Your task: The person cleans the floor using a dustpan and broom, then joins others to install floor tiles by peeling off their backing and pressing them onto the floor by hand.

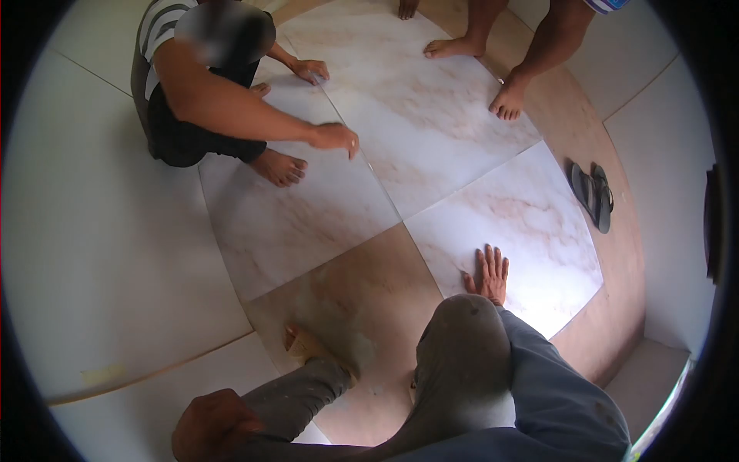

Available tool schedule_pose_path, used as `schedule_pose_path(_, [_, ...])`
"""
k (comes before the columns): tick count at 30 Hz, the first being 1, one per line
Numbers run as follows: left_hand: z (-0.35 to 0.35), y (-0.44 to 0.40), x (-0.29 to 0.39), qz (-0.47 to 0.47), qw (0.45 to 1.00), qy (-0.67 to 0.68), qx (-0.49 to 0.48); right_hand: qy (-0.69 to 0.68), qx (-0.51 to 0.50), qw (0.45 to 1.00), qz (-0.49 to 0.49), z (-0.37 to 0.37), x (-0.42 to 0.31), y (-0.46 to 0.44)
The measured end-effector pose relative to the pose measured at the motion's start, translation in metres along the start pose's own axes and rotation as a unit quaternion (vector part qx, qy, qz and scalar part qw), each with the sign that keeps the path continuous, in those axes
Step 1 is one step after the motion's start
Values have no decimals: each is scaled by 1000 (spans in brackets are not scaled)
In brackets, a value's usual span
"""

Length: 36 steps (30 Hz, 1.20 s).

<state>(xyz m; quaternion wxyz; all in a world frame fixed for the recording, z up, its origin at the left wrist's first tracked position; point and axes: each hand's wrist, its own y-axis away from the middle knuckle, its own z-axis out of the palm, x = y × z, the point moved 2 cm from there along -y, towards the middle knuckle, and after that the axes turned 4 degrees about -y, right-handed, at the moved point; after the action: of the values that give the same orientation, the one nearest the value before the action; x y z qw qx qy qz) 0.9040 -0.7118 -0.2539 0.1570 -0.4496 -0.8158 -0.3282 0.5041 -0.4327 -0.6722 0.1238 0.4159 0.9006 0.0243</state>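
My right hand (489, 277) lies flat, fingers spread, on a glossy white marble-patterned tile (508, 219) with brownish veins. My left hand (217, 425) is low at the left, by my bent left leg in grey trousers; its fingers are dark and blurred, and I cannot make out anything in them. Between my feet and the tiles is a brown bare patch of floor (346, 300). A crouching co-worker's hand (336, 138) is over the seam between the left tile (308, 223) and the far tile (416, 108); their other hand (309, 70) is farther up, near that seam.
Another person's bare feet (508, 100) stand at the far right edge of the tiles. A pair of dark flip-flops (591, 196) lies on the brown floor strip at the right. Pale walls (108, 231) enclose the floor. My right knee (464, 339) rises close to my right hand.
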Motion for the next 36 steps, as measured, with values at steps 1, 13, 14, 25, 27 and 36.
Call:
schedule_pose_path(1, [0,1,-2,-1,1000,-8,11,1,2,1000,-1,0,0,0])
schedule_pose_path(13, [-9,-12,13,-61,995,57,55,-1,5,1000,-2,1,1,-1])
schedule_pose_path(14, [-10,-12,16,-63,995,50,56,-1,5,1000,-2,0,1,-1])
schedule_pose_path(25, [-14,-13,8,-117,981,140,70,8,22,1000,-9,-1,3,1])
schedule_pose_path(27, [-17,-15,8,-143,954,217,148,10,50,998,-29,11,7,-2])
schedule_pose_path(36, [-40,-16,-29,-130,821,433,348,10,72,996,-48,16,8,0])
